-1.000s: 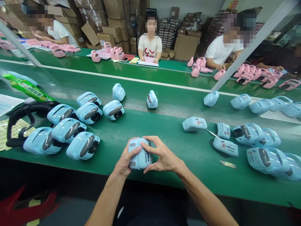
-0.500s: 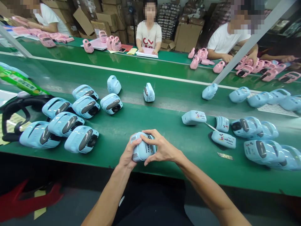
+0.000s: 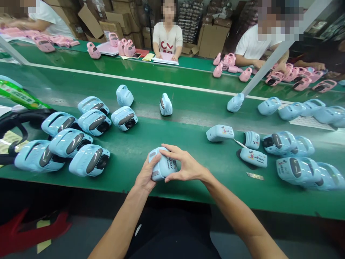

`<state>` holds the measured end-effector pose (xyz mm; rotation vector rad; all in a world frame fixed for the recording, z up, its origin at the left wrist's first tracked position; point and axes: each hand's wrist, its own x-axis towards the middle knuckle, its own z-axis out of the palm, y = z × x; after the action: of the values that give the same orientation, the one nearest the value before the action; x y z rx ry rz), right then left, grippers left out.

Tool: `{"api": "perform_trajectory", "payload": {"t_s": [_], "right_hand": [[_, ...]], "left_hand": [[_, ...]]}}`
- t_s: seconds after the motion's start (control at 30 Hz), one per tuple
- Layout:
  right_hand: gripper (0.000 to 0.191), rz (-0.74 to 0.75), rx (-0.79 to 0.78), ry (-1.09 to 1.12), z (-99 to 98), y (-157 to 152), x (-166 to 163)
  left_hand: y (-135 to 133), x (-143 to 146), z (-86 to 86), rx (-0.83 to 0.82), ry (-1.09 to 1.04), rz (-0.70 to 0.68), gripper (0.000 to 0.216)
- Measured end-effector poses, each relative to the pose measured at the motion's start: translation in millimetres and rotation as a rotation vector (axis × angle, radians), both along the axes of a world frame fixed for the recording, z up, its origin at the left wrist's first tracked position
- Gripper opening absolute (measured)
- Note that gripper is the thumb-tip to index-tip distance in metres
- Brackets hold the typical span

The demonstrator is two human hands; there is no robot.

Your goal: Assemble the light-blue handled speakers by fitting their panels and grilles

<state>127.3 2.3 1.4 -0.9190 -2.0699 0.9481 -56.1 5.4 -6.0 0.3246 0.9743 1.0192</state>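
Note:
Near the front edge of the green bench (image 3: 183, 133), my two hands hold a light blue plastic housing (image 3: 163, 168) with dark printed lettering and grey pads on its end. My left hand (image 3: 145, 176) is closed round its left side, thumb on top. My right hand (image 3: 185, 165) grips the right side between thumb and fingers, covering part of the print. To the right lie a loose blue shell with a cartoon print (image 3: 221, 133), a second printed shell (image 3: 253, 157) and a thin white-tipped stick (image 3: 239, 143) between them.
Glossy blue units with dark windows (image 3: 90, 160) cluster at left, beside a black headband (image 3: 16, 122). More blue units (image 3: 299, 172) stand at right. A small foil strip (image 3: 255, 176) lies on the bench. Co-workers sit across the line with pink units (image 3: 275, 78). A slanted metal post (image 3: 272, 64) rises at right.
The view has turned slightly, so the bench and its things sit a little further left and higher. Both hands keep the same hold on the blue housing.

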Motion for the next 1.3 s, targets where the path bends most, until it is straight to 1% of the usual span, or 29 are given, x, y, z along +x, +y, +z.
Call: {"api": "perform_trajectory", "payload": {"t_s": [0.1, 0.3, 0.47, 0.6, 0.77, 0.9, 1.0, 1.03, 1.07, 1.1, 1.17, 1.2, 1.23, 1.27, 1.3], "right_hand": [[0.097, -0.001, 0.057, -0.018, 1.5, -1.1, 0.6], [0.110, -0.004, 0.053, -0.040, 11.6, -1.9, 1.0], [0.107, -0.015, 0.017, -0.139, 16.4, -4.0, 0.7], [0.106, -0.036, 0.008, -0.138, 15.1, -5.2, -0.9], [0.107, -0.024, 0.004, -0.096, 13.6, -6.4, -5.9], [0.109, -0.007, -0.043, -0.083, 18.5, -2.3, -7.3], [0.108, 0.042, -0.110, -0.041, 19.9, 0.6, -3.9], [0.110, 0.029, -0.140, 0.001, 18.3, -0.2, -3.0], [0.113, -0.025, -0.176, 0.068, 15.5, -2.3, -3.0], [0.114, -0.120, -0.225, 0.161, 11.4, -5.7, -4.4], [0.106, -0.339, -0.371, 0.399, 0.1, -14.9, -11.7], [0.097, -0.400, -0.471, 0.520, -6.4, -19.6, -17.2], [0.090, -0.402, -0.577, 0.625, -13.0, -23.4, -23.0], [0.084, -0.373, -0.671, 0.710, -19.2, -25.8, -28.3], [0.083, -0.347, -0.736, 0.778, -25.0, -26.4, -32.2]], "left_hand": [[-2.2, -3.4, 2.1, 0.023, 0.025, -0.020, 0.068], [-5.9, -7.9, 8.7, 0.023, 0.043, -0.048, 0.072], [-8.9, -7.0, 13.6, 0.058, 0.077, -0.048, 0.068], [-9.5, -4.0, 12.4, 0.035, 0.057, -0.064, 0.060], [-10.9, -1.3, 9.0, 0.033, 0.006, -0.023, 0.057], [-11.4, 3.4, 7.8, 0.006, -0.034, 0.026, 0.058], [-11.1, 6.4, 8.0, -0.007, -0.079, 0.036, 0.059], [-11.1, 6.7, 8.2, 0.007, -0.086, 0.039, 0.060], [-11.2, 6.7, 8.2, 0.035, -0.086, 0.055, 0.062], [-11.2, 6.4, 7.9, 0.077, -0.080, 0.082, 0.064], [-10.5, 4.5, 6.1, 0.188, -0.057, 0.145, 0.069], [-9.4, 2.9, 4.5, 0.249, -0.037, 0.160, 0.072], [-7.4, 0.6, 2.4, 0.309, -0.008, 0.155, 0.075], [-4.3, -2.3, 0.0, 0.364, 0.030, 0.130, 0.078], [0.0, -5.9, -2.6, 0.412, 0.072, 0.088, 0.081]]}}
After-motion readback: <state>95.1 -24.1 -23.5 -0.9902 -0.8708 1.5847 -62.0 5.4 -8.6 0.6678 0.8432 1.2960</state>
